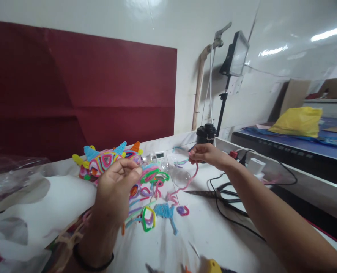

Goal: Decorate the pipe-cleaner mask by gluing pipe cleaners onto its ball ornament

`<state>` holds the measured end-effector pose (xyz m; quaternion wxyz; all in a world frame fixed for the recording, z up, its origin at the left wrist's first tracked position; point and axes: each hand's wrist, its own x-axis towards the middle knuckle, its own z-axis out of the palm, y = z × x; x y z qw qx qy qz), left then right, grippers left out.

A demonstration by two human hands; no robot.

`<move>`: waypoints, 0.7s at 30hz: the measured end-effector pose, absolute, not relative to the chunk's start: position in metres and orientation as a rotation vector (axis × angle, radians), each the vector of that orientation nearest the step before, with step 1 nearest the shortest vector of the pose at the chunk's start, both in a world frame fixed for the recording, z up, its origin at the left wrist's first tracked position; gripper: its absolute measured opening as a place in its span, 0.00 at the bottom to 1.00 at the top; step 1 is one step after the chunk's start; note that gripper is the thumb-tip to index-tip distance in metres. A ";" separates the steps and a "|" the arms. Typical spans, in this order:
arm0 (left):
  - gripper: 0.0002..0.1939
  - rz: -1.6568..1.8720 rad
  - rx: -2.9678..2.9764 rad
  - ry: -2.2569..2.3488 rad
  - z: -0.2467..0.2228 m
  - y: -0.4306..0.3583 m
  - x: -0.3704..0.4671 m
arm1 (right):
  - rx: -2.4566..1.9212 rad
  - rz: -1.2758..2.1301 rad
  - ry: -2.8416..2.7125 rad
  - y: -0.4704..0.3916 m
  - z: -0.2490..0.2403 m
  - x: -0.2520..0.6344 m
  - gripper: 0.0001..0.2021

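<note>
Left hand [115, 184] pinches stripy fuzzy loops [150, 175], fingers closed. Right hand [205, 154] pinches pink fuzzy string [196, 171], fingers closed too. Scissors [219, 194] lie on worktop [214, 237], right.

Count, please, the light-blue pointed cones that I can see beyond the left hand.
2. The left cone is on the striped object; the right cone is near an orange cone. Some may be hidden.

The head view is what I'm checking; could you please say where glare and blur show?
Head view, upper right: glare streaks the wall. Head view, far left and bottom edge: plastic and a yellow piece look smeared. Head view, centre: right hand slightly soft.
</note>
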<state>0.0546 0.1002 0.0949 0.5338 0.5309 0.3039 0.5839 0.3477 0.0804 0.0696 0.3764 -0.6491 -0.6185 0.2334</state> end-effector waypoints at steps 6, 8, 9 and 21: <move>0.06 1.150 1.347 0.696 0.091 0.095 0.057 | -1.246 0.708 -1.571 0.069 0.092 0.306 0.19; 0.05 1.071 1.354 0.674 0.087 0.093 0.057 | -1.178 0.735 -1.620 0.065 0.096 0.296 0.18; 0.05 1.028 1.363 0.666 0.085 0.093 0.057 | -1.150 0.735 -1.658 0.062 0.098 0.292 0.17; 0.12 0.855 1.459 0.773 0.068 0.087 0.080 | -1.022 0.654 -1.739 0.048 0.096 0.269 0.07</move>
